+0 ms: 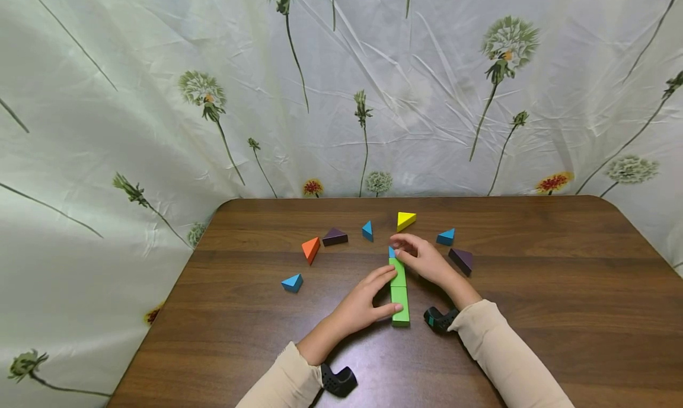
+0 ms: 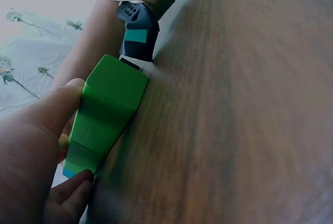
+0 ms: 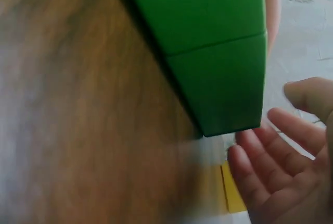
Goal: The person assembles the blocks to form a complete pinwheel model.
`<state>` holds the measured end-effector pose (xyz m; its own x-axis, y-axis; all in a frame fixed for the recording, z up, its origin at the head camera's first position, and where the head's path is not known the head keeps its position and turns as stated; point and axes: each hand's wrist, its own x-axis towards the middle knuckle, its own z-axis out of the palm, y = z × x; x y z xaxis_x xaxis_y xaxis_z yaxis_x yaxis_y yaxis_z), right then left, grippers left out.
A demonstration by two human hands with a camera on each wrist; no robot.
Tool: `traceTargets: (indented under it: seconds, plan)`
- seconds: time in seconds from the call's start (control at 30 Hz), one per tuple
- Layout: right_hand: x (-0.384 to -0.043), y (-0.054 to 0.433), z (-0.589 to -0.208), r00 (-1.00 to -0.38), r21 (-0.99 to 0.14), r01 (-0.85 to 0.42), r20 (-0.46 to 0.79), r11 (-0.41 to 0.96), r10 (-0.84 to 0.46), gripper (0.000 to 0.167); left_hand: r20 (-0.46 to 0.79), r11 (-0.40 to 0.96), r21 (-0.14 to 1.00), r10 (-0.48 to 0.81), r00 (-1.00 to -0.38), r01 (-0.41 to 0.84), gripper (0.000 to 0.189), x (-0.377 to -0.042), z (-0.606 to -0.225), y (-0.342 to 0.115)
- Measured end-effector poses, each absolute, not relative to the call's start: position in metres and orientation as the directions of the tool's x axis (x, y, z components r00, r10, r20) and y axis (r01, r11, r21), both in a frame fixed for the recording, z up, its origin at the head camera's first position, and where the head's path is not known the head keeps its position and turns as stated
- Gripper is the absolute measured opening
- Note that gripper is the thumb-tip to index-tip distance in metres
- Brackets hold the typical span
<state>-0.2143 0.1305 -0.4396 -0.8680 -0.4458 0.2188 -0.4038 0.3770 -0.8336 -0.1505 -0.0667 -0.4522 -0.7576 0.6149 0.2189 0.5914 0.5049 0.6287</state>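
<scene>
Two green rectangular blocks lie end to end in a line, a near block [image 1: 400,310] and a far block [image 1: 398,273]. At the far end of this line is a small blue triangular block [image 1: 392,252], partly covered by the right hand. My left hand [image 1: 363,301] reaches in from the left, its thumb touching the near green block and its fingertips on the far one. Around the far end, my right hand [image 1: 424,260] has its thumb close to the blue block; the right wrist view shows its thumb and fingers spread apart beside the green blocks.
On the left lie a blue triangular block [image 1: 291,283], an orange one [image 1: 311,250] and a dark purple one [image 1: 335,237]. Farther back are another blue [image 1: 368,230] and a yellow triangle [image 1: 406,220]. To the right lie a blue [image 1: 445,236] and a purple block [image 1: 461,260].
</scene>
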Motion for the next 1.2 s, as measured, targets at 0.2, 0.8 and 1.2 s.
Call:
traceTargets:
  seconds: [0.2,0.8,1.2]
  plan:
    - [-0.207,0.131,-0.428,-0.875,-0.817,-0.427,0.267,0.388,-0.403,0.039,0.216,0.512,0.624,0.614,-0.759,0.591,0.064,-0.15,-0.452,-0.067]
    - [-0.182,0.157,-0.41,-0.833,-0.707,-0.553,0.446,0.441,-0.328,0.039,0.201,0.528,0.626,0.602,-0.773,0.574,0.063,-0.149,-0.453,-0.067]
    - [-0.17,0.191,-0.414,-0.848,-0.659,-0.521,0.469,0.542,-0.245,0.042,0.199,0.526,0.638,0.594,-0.78,0.563,0.062,-0.147,-0.451,-0.066]
